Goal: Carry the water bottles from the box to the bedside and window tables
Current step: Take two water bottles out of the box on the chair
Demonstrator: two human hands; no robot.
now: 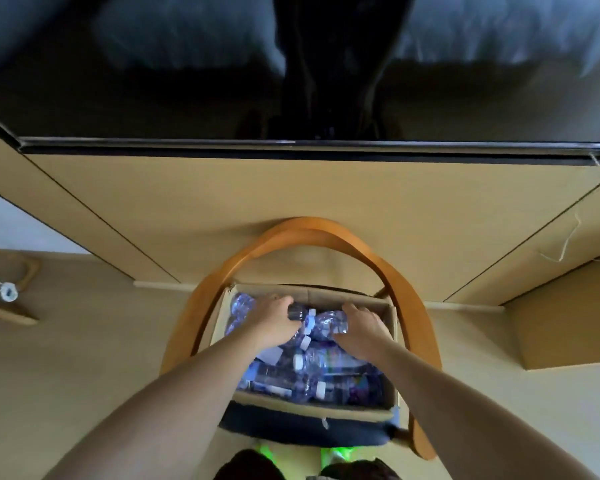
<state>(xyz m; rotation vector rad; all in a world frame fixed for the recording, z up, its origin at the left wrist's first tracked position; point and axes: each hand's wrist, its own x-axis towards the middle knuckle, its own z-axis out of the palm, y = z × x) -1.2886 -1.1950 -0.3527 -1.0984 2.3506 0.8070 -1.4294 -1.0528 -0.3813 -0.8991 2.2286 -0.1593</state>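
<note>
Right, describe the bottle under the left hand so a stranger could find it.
Below the dark TV, a cardboard box sits on a chair with an orange curved back. At the box's far end, the left hand grips one bottle whose white cap points right, meeting the bottle under the right hand.

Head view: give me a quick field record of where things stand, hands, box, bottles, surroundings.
left hand: inside the box, closed around a bottle
right hand: inside the box, gripping another bottle
box: open cardboard, sits on a chair with a curved wooden back
water bottles: many, lying on their sides, white caps
bottles lifted out: none yet
above: dark TV screen on the wall
tables: not in view
</note>
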